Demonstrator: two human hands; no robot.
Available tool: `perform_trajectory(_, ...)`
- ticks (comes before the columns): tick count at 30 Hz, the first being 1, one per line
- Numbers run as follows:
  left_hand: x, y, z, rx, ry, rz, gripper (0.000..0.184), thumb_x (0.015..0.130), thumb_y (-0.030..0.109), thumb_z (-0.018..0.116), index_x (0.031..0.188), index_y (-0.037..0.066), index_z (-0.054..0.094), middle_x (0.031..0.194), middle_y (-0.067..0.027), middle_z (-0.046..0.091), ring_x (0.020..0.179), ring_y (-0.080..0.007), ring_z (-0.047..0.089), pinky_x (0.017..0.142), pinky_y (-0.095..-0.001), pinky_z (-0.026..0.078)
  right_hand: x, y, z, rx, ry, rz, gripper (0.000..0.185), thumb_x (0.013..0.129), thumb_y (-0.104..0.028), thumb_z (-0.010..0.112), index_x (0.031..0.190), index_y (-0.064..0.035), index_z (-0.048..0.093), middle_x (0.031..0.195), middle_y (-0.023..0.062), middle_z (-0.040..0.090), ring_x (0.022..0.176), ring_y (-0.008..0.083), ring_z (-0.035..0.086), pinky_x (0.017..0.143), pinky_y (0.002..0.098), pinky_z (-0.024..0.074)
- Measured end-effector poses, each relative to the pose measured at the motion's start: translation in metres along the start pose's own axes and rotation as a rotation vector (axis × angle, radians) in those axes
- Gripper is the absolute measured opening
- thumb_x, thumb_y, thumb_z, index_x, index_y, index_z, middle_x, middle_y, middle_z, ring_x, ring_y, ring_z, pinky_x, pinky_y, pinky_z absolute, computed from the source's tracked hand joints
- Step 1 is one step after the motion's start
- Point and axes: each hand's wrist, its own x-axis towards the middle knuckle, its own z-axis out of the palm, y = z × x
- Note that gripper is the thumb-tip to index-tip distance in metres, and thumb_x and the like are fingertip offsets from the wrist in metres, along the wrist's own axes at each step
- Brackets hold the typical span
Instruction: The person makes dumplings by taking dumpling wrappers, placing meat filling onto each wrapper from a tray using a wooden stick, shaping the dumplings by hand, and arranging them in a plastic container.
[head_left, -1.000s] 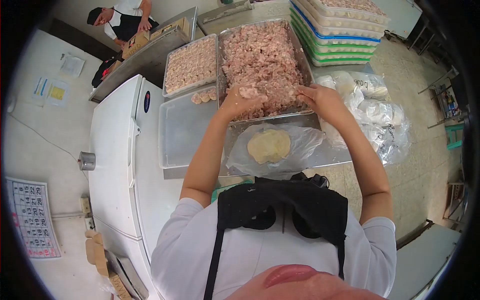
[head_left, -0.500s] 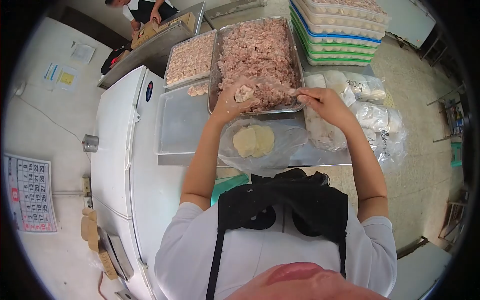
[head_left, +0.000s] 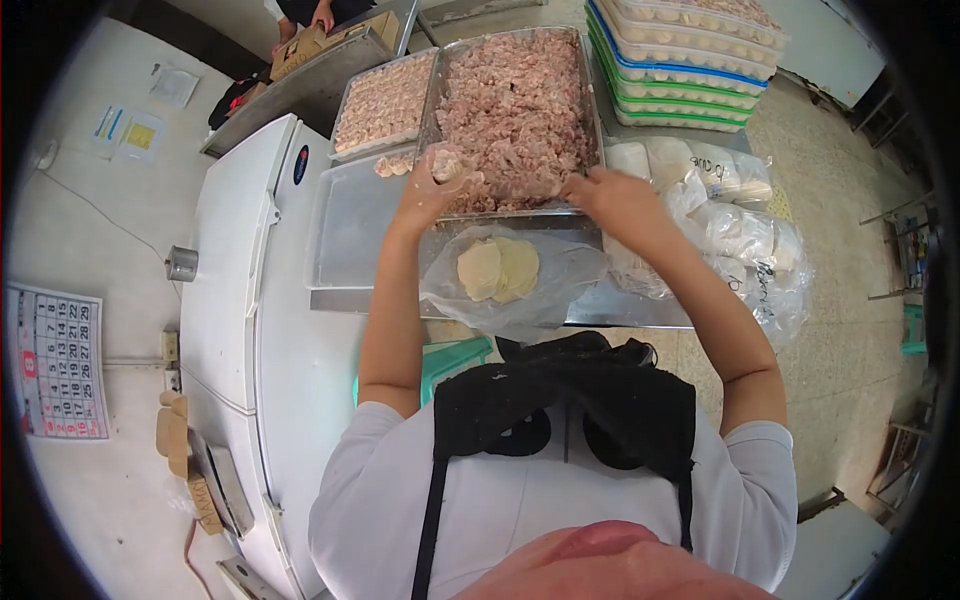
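My left hand [head_left: 424, 198] is closed around a meat-filled dumpling [head_left: 446, 166], cupped at the front left corner of the metal tray [head_left: 530, 208]. Ground meat mixture [head_left: 515, 105] fills that tray. At its front right edge is my right hand [head_left: 618, 207], fingers bent together over the meat; whatever they grip is hidden. Below the tray, a small stack of round dumpling wrappers [head_left: 497, 270] lies on a clear plastic bag [head_left: 560, 290]. A short row of finished dumplings [head_left: 394, 165] sits in the shallow plastic tray [head_left: 345, 245] to the left.
A full tray of dumplings [head_left: 385, 105] stands at the back left. Stacked lidded trays [head_left: 680, 85] rise at the back right, with bagged wrapper stacks [head_left: 740, 230] before them. A white fridge [head_left: 225, 270] borders the left. Another person's hand [head_left: 322, 17] is by a cardboard box [head_left: 330, 45].
My left hand has shifted left with the dumpling, away from the meat's middle. My right hand has moved slightly left, its fingers now lower over the tray's edge.
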Motion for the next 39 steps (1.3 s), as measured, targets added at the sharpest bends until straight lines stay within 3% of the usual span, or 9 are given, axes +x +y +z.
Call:
perform_trajectory(5, -0.019, 0.011, -0.003, -0.081, -0.088, -0.061, 0.041, 0.081, 0.016, 0.070, 0.116, 0.005, 0.053, 0.104, -0.0081, 0.061, 0.083, -0.0155, 0.059, 0.071, -0.0297, 0.050, 0.010, 0.009, 0.025, -0.190, -0.115, -0.060, 0.014, 0.076, -0.017, 0.059, 0.081, -0.0068, 0.068, 0.078, 0.0126, 0.064, 0.078, 0.0246, 0.067, 0.062, 0.0366, 0.0544)
perform_trajectory(10, -0.032, -0.006, 0.001, -0.126, -0.105, -0.106, 0.040, 0.081, 0.019, 0.072, 0.113, 0.004, 0.053, 0.090, -0.0065, 0.060, 0.067, -0.0112, 0.056, 0.056, -0.0279, 0.047, 0.032, 0.010, 0.025, -0.106, -0.381, -0.015, 0.021, 0.083, -0.019, 0.057, 0.076, -0.0030, 0.069, 0.078, 0.0158, 0.068, 0.082, 0.0275, 0.067, 0.068, 0.0398, 0.0535)
perform_trajectory(16, -0.038, -0.005, 0.005, 0.009, -0.085, 0.036, 0.043, 0.075, 0.018, 0.078, 0.109, 0.006, 0.055, 0.093, -0.0036, 0.062, 0.080, -0.0139, 0.059, 0.067, -0.0291, 0.050, 0.023, 0.040, 0.008, 0.603, -0.388, 0.193, 0.030, 0.091, -0.032, 0.055, 0.090, -0.0072, 0.071, 0.083, 0.0171, 0.067, 0.082, 0.0331, 0.064, 0.074, 0.0405, 0.0500)
perform_trajectory(19, -0.033, 0.002, 0.013, -0.058, -0.039, 0.176, 0.046, 0.071, 0.022, 0.080, 0.109, 0.007, 0.059, 0.104, -0.0078, 0.065, 0.097, -0.0245, 0.061, 0.088, -0.0346, 0.046, 0.018, 0.021, -0.017, 0.728, -0.262, 0.095, 0.029, 0.091, -0.034, 0.057, 0.098, -0.0093, 0.071, 0.085, 0.0167, 0.065, 0.082, 0.0332, 0.063, 0.072, 0.0408, 0.0492)
perform_trajectory(25, -0.019, 0.024, 0.011, 0.045, -0.324, 0.166, 0.040, 0.069, 0.021, 0.081, 0.100, 0.005, 0.063, 0.099, -0.0094, 0.065, 0.095, -0.0260, 0.061, 0.087, -0.0357, 0.046, 0.009, 0.013, -0.026, 0.465, -0.152, -0.057, 0.026, 0.091, -0.027, 0.060, 0.104, -0.0066, 0.069, 0.086, 0.0136, 0.063, 0.080, 0.0327, 0.061, 0.071, 0.0374, 0.0487)
perform_trajectory(31, -0.021, 0.015, 0.017, -0.164, -0.225, 0.246, 0.042, 0.069, 0.024, 0.081, 0.102, 0.005, 0.064, 0.095, -0.0108, 0.067, 0.090, -0.0275, 0.062, 0.085, -0.0365, 0.047, 0.004, -0.005, -0.045, 0.355, -0.042, -0.063, 0.028, 0.089, -0.030, 0.059, 0.107, -0.0111, 0.068, 0.082, 0.0129, 0.062, 0.076, 0.0332, 0.061, 0.066, 0.0418, 0.0494)
perform_trajectory(34, -0.021, 0.019, 0.013, -0.032, -0.291, 0.146, 0.038, 0.071, 0.012, 0.081, 0.102, 0.002, 0.061, 0.100, -0.0052, 0.063, 0.089, -0.0143, 0.059, 0.077, -0.0300, 0.051, 0.011, -0.010, -0.053, 0.205, -0.043, -0.079, 0.028, 0.089, -0.030, 0.057, 0.108, -0.0119, 0.067, 0.083, 0.0115, 0.062, 0.075, 0.0327, 0.062, 0.064, 0.0419, 0.0495)
perform_trajectory(37, -0.027, 0.001, 0.016, -0.426, -0.226, -0.278, 0.058, 0.070, 0.029, 0.081, 0.118, 0.004, 0.059, 0.103, -0.0119, 0.068, 0.097, -0.0303, 0.062, 0.087, -0.0383, 0.047, 0.014, -0.034, -0.074, 0.062, 0.013, -0.064, 0.025, 0.090, -0.029, 0.056, 0.105, -0.0120, 0.067, 0.084, 0.0109, 0.062, 0.075, 0.0326, 0.062, 0.062, 0.0423, 0.0495)
perform_trajectory(39, -0.016, -0.021, 0.013, -0.131, -0.179, 0.090, 0.066, 0.071, 0.029, 0.081, 0.123, -0.001, 0.053, 0.103, -0.0122, 0.068, 0.099, -0.0278, 0.062, 0.088, -0.0374, 0.047, 0.015, -0.049, -0.070, 0.061, 0.036, -0.049, 0.024, 0.090, -0.029, 0.056, 0.103, -0.0117, 0.067, 0.084, 0.0109, 0.063, 0.076, 0.0326, 0.062, 0.062, 0.0424, 0.0494)
